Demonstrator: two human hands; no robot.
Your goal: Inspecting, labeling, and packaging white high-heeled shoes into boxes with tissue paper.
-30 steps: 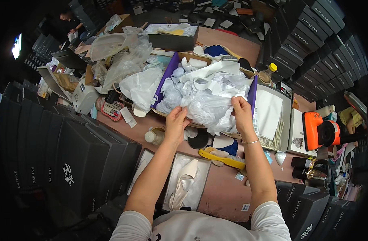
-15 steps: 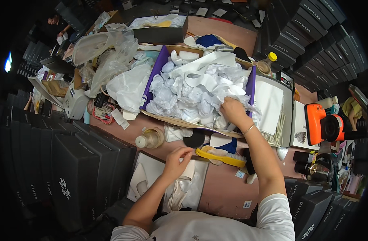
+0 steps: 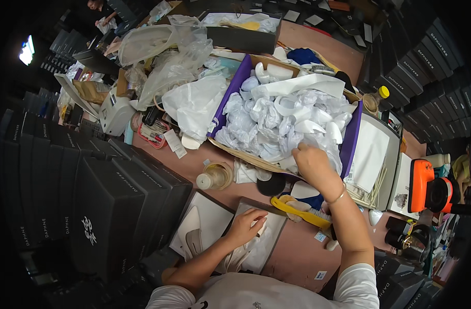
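Observation:
My left hand [image 3: 247, 227] is over an open shoe box [image 3: 274, 226] near me, its fingers curled around part of a cream shoe [image 3: 262, 229]; the grip is partly hidden. A second cream shoe [image 3: 193, 224] lies on the white box part beside it. My right hand [image 3: 316, 164], with a bracelet at the wrist, reaches over the near edge of a purple-sided box [image 3: 353, 138]. Its fingers are bent and closed down among crumpled white tissue paper [image 3: 266, 121]. What the fingertips hold, if anything, is hidden.
A yellow-handled brush [image 3: 302, 212], a black round pad [image 3: 270, 184] and a jar [image 3: 215, 176] lie between me and the purple box. Dark shoe boxes [image 3: 117, 216] are stacked at left. An orange device [image 3: 421, 185] stands at right. Another person [image 3: 105, 15] is at far left.
My left hand has come down onto the shoe in the box, its fingers now curled. My right hand stays at the tissue paper. The whole view has shifted, so things appear further right.

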